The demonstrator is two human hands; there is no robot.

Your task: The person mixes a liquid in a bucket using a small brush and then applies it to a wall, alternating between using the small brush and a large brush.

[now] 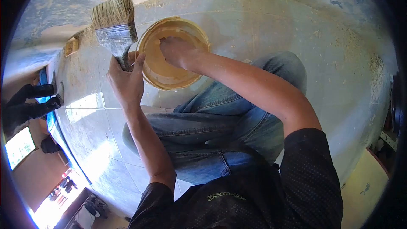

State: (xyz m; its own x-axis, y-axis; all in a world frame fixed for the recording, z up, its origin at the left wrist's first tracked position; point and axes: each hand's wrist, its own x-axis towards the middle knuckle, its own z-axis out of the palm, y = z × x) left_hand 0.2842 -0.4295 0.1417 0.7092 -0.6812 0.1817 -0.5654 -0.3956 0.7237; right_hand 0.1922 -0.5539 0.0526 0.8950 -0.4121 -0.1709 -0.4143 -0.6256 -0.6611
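Observation:
My left hand (126,79) grips the handle of a wide paintbrush (115,24), held upright with its pale bristles pointing up. My right hand (176,51) reaches down into a round bucket (149,73) smeared with tan paste; its fingers are inside the bucket and partly hidden, so I cannot tell whether they hold anything. The bucket stands on the floor just in front of my bent knees (237,106) in blue jeans. The brush is beside the bucket's left rim.
The floor is pale glossy tile (97,114) with dust and tan stains further out (339,38). A small wooden block (71,46) lies at the left. Dark objects (29,101) and a bright opening sit at the far left edge.

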